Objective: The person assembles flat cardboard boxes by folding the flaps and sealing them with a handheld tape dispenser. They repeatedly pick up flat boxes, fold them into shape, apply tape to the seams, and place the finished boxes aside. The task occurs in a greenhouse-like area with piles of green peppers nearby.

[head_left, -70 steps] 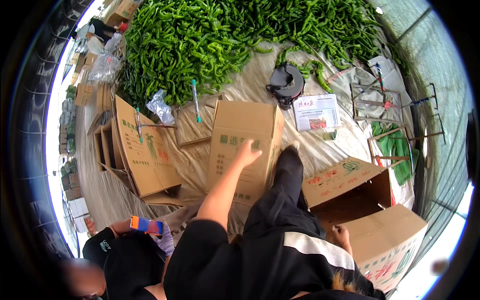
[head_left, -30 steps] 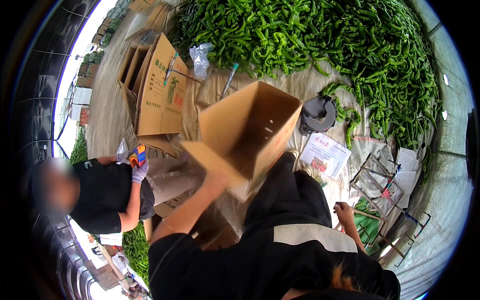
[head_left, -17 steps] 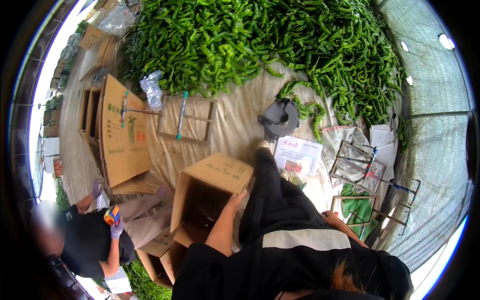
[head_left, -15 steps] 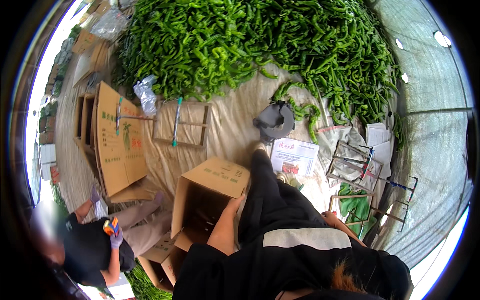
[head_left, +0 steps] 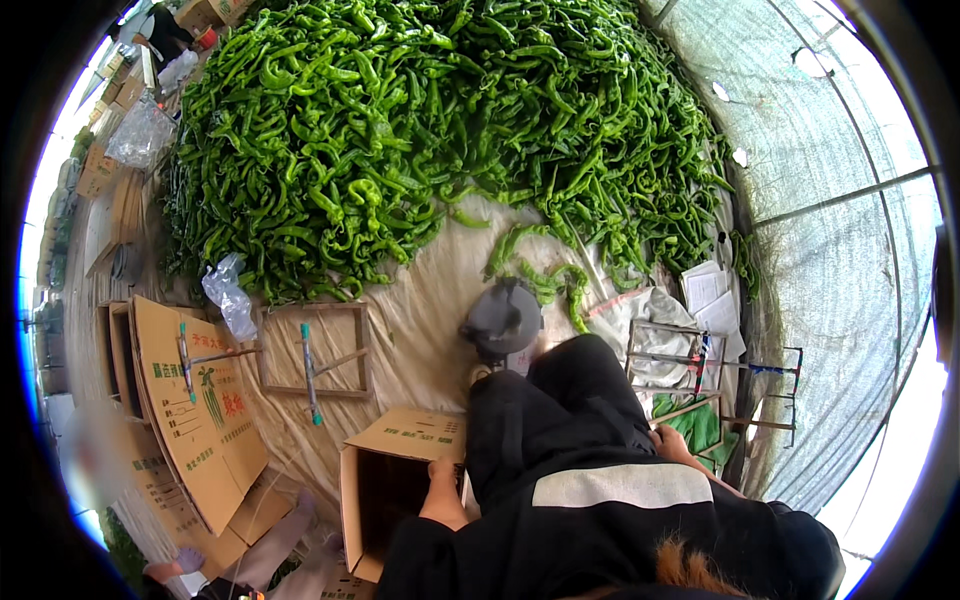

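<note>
My left hand point(head_left: 445, 492) is closed on the upper edge of an open cardboard box point(head_left: 412, 434). The box lies on its side at my left leg, its dark opening turned toward the lower left. Beside my right thigh, my right hand point(head_left: 672, 442) has curled fingers, partly hidden. It is next to a wooden-and-metal frame point(head_left: 690, 408) over green cloth point(head_left: 700, 432); whether it grips that frame is unclear. Ahead of my bent knees stands a dark grey round object point(head_left: 505, 318). Beyond it rises a large heap of long green peppers point(head_left: 400, 130).
Tall printed cartons point(head_left: 200, 410) stand at the left, near a co-worker's gloved hand point(head_left: 188, 560). A stool-like frame point(head_left: 312, 355) and a clear plastic bag point(head_left: 230, 298) lie on the pale ground sheet point(head_left: 420, 320). A mesh wall point(head_left: 820, 230) bounds the right side.
My body has lowered and my knees have bent, covering the printed paper. The view has shifted, showing more of the pepper heap. The co-worker has mostly dropped out at the lower left.
</note>
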`<state>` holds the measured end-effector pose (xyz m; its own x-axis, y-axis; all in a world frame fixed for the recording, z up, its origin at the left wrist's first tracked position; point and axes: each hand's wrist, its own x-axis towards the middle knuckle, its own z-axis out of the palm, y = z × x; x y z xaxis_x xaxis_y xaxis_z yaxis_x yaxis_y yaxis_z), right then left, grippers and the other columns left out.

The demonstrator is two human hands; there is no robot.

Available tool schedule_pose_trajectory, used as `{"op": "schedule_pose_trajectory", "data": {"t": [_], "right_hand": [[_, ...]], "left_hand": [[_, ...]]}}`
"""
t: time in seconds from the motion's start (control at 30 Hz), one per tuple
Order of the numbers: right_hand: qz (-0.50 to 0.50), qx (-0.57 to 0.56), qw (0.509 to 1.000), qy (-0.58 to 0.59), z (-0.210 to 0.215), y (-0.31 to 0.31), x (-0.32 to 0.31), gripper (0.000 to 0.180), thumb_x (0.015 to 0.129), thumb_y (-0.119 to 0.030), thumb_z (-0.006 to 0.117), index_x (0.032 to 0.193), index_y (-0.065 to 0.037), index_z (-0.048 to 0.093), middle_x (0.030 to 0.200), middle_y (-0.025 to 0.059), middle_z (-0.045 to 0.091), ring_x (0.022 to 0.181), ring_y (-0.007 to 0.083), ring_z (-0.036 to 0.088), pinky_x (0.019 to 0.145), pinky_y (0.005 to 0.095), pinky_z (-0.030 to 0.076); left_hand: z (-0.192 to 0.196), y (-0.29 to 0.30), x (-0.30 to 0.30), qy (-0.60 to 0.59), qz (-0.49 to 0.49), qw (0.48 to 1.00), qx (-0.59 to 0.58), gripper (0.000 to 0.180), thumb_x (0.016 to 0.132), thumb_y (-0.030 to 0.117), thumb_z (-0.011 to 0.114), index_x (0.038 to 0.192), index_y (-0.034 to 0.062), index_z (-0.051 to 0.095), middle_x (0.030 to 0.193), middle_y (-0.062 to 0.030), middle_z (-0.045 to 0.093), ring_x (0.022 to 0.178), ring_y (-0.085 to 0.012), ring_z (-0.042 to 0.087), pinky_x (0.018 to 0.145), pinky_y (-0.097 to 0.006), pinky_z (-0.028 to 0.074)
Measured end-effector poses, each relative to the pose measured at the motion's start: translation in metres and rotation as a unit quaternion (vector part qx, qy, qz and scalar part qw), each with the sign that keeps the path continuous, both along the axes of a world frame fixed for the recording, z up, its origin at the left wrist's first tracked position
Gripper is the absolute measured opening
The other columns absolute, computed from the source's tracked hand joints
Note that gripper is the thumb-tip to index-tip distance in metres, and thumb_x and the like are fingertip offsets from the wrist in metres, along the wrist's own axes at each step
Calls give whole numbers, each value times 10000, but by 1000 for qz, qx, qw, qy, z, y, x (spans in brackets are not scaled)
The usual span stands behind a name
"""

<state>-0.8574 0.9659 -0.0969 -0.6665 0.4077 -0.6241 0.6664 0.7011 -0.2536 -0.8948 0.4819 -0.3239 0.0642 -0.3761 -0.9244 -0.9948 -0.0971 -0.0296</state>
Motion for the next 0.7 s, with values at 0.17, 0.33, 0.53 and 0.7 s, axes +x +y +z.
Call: {"op": "schedule_pose_trajectory", "data": {"t": [0.17, 0.33, 0.53, 0.7], "right_hand": [[15, -19, 1000, 4, 13, 26, -70, 306, 909, -298, 552, 889, 4, 593, 918, 231, 632, 906, 388, 604, 799, 445, 471], [84, -2, 995, 60, 37, 89, -152, 275, 918, -287, 545, 881, -15, 543, 806, 261, 610, 785, 467, 586, 686, 495, 460], [161, -189, 968, -37, -8, 202, -243, 288, 902, -273, 573, 899, 15, 568, 817, 245, 602, 809, 409, 603, 694, 456, 463], [242, -169, 946, -134, 19, 256, -330, 289, 885, -263, 593, 930, 22, 603, 817, 219, 617, 805, 366, 617, 709, 424, 471]], "left_hand": [[-1, -46, -59, 9, -52, 992, -113, 315, 853, 256, 585, 977, -18, 678, 952, -147, 689, 810, -219, 668, 597, -348, 510], [-3, -15, -125, 85, 49, 986, -134, 311, 829, 191, 572, 997, -49, 677, 1007, -193, 687, 968, -257, 662, 706, -351, 515], [-18, -12, -144, 156, -74, 942, -289, 293, 873, 260, 565, 1006, 17, 659, 900, -188, 660, 793, -331, 623, 672, -404, 501], [71, 181, -210, 169, -162, 964, -123, 447, 839, 331, 648, 1091, -37, 613, 910, -143, 642, 866, -212, 612, 794, -340, 477]]}}
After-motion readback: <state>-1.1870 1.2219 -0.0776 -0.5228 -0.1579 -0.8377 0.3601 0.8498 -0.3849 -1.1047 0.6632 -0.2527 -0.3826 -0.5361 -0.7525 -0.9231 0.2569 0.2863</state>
